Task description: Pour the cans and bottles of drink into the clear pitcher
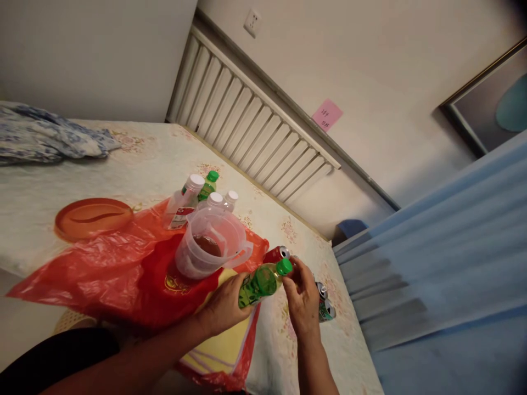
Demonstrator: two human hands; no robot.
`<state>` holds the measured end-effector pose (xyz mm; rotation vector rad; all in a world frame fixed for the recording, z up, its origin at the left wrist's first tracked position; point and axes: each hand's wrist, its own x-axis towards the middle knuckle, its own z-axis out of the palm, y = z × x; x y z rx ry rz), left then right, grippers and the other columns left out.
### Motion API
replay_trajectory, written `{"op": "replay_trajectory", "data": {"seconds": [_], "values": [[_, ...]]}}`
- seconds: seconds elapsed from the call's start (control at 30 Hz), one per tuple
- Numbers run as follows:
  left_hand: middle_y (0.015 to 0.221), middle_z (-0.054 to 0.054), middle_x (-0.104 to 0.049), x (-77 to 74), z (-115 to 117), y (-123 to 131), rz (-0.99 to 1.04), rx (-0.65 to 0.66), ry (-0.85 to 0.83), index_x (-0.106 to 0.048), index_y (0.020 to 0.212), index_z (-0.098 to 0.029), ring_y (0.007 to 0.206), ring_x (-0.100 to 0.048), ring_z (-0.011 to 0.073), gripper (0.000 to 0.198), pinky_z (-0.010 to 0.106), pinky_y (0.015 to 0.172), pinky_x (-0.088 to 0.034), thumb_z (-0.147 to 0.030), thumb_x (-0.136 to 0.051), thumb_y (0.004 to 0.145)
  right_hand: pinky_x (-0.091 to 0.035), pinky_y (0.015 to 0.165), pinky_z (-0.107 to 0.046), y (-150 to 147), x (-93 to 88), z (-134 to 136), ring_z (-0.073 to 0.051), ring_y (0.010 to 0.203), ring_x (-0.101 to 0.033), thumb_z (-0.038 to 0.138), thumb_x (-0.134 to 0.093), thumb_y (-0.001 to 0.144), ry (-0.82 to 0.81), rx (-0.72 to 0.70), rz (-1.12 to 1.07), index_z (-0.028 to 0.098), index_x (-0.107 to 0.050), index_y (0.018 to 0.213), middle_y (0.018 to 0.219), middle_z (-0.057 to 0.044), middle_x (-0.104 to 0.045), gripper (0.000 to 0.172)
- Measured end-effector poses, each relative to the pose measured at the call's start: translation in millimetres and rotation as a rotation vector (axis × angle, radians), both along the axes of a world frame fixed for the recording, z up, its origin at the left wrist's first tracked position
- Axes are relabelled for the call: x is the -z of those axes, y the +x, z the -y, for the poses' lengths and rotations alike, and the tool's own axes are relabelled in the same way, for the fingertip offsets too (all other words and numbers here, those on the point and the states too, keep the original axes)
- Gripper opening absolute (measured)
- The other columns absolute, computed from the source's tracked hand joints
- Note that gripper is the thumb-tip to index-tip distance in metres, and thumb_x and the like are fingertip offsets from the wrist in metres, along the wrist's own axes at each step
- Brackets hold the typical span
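Small green bottle [258,285], held above the near part of the table, right of the pitcher. It tilts, green cap [284,267] on and pointing right. Left hand [226,299] closed round its lower end, a firm wrap. Right hand [302,299] at the cap end, fingers curved and partly open, thumb apart from them; whether the fingertips touch the cap, cannot tell.

Just beyond the cap, a red can [275,254], partly hidden. Right of the right hand, more cans [328,311], close together, partly behind the hand.

Left of the bottle, a translucent pitcher [195,258], brown liquid inside, handle to the right. It stands on the red plastic bag [99,277], which spreads far to the left. Yellow sheet [220,351] on the near side, below the left forearm, red plastic along its edge.

Behind the pitcher, a cluster: large clear bottle [179,208] with white cap, second green bottle [207,188], two smaller white-capped bottles [231,201]. Orange lid [93,218] to the left, beside the bag.

Flowered tablecloth [156,156] beneath all. Far left, bunched blue-and-white cloth [51,134]. Far side, radiator [251,118], pink note [328,114] above it. Right, blue curtain [415,296].
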<state>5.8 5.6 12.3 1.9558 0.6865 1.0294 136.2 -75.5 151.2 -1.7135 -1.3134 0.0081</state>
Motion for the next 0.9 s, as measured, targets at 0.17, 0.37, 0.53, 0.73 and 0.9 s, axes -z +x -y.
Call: {"op": "replay_trajectory", "data": {"seconds": [0.17, 0.37, 0.53, 0.73, 0.9], "values": [[0.117, 0.011, -0.066, 1.4, -0.7, -2.3, -0.012, 0.020, 0.005, -0.050, 0.124, -0.020, 0.111, -0.062, 0.0281, 0.054, 0.042, 0.096, -0.050, -0.025, -0.069, 0.073, -0.045, 0.062, -0.029, -4.7, -21.3, -4.3, -0.017, 0.066, -0.055, 0.042, -0.069, 0.080, -0.126, 0.049, 0.140, 0.019, -0.070, 0.098, 0.085, -0.004, -0.067, 0.029], [0.114, 0.009, -0.067, 2.7, -3.5, -4.9, 0.001, 0.064, -0.021, -0.056, 0.115, -0.023, 0.112, -0.062, 0.0287, 0.050, 0.042, 0.099, -0.048, -0.023, -0.072, 0.068, -0.044, 0.066, -0.030, -7.8, -38.3, 1.9, -0.019, 0.070, -0.056, 0.039, -0.067, 0.083, -0.253, -0.012, 0.157, 0.021, -0.071, 0.093, 0.080, -0.003, -0.066, 0.021], [0.114, 0.008, -0.066, -6.4, -2.0, -14.1, 0.019, 0.118, -0.053, -0.055, 0.115, -0.021, 0.108, -0.062, 0.0274, 0.047, 0.040, 0.096, -0.049, -0.023, -0.069, 0.070, -0.049, 0.068, -0.032, -0.4, -38.2, 9.3, -0.022, 0.082, -0.063, 0.040, -0.066, 0.082, -0.073, -0.096, -0.080, 0.022, -0.069, 0.104, 0.093, -0.006, -0.068, 0.028], [0.118, 0.008, -0.064, -9.9, -1.2, -27.5, -0.010, 0.144, -0.074, -0.052, 0.119, -0.019, 0.113, -0.060, 0.0271, 0.051, 0.037, 0.100, -0.047, -0.017, -0.062, 0.068, -0.051, 0.066, -0.031, 18.3, 0.3, 6.3, -0.021, 0.078, -0.066, 0.040, -0.072, 0.075, 0.043, -0.017, -0.479, 0.021, -0.066, 0.108, 0.097, -0.006, -0.071, 0.038], [0.120, 0.008, -0.064, -15.2, -0.3, -38.7, 0.003, 0.194, -0.115, -0.050, 0.121, -0.022, 0.114, -0.060, 0.0261, 0.059, 0.041, 0.100, -0.048, -0.015, -0.064, 0.064, -0.053, 0.072, -0.033, 21.6, 56.2, -10.3, -0.021, 0.078, -0.066, 0.034, -0.073, 0.067, -0.111, -0.031, -0.413, 0.020, -0.070, 0.093, 0.086, -0.003, -0.073, 0.030]]}}
